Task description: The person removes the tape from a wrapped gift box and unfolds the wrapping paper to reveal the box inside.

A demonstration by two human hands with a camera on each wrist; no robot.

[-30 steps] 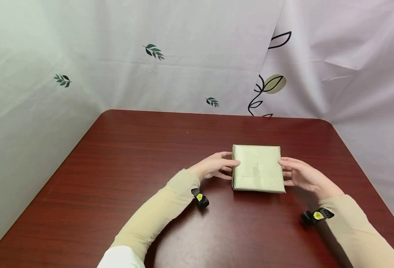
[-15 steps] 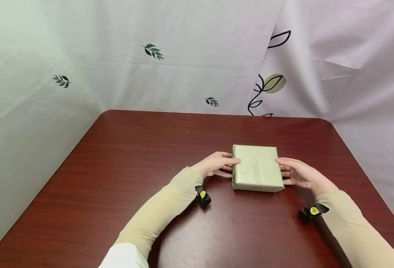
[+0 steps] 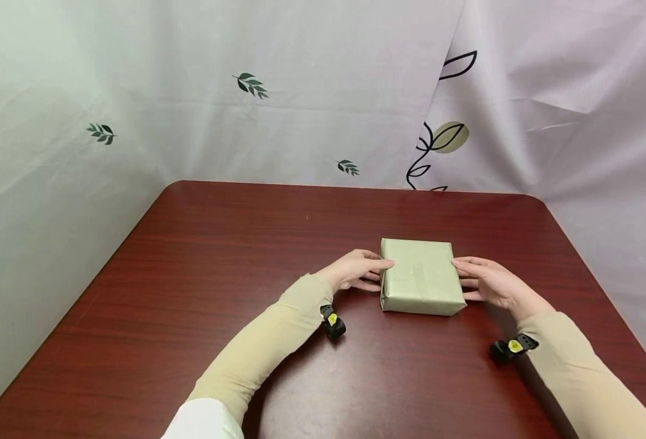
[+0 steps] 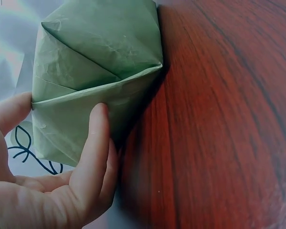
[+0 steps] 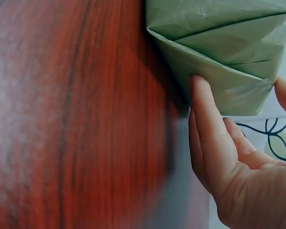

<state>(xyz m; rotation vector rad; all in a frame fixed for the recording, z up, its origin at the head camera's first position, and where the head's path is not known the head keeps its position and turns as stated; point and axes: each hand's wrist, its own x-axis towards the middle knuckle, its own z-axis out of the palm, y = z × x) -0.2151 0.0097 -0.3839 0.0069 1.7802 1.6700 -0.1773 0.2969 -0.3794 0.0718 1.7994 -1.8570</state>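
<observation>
A flat square box wrapped in pale green paper [image 3: 421, 274] lies on the reddish-brown table between both hands. A strip of clear tape crosses its top. The left hand [image 3: 358, 270] holds its left side, thumb over the top edge and fingers against the folded side wrap. On the opposite side, the right hand [image 3: 495, 282] holds it the same way, its thumb at the top edge. Both wrist views show the folded paper ends, with fingertips [image 4: 101, 110] on the left fold and fingertips [image 5: 200, 83] on the right fold. The box's underside is hidden.
The wooden tabletop [image 3: 218, 244] has rounded far corners. White curtains with leaf prints [image 3: 301, 122] hang behind it and along both sides. A small black wrist camera [image 3: 333, 323] is strapped to the left wrist, another camera [image 3: 504, 350] to the right.
The box has tipped from facing the head camera to lying flatter, so more of its near side shows. Both hands keep hold and have shifted slightly; the last half second is almost still.
</observation>
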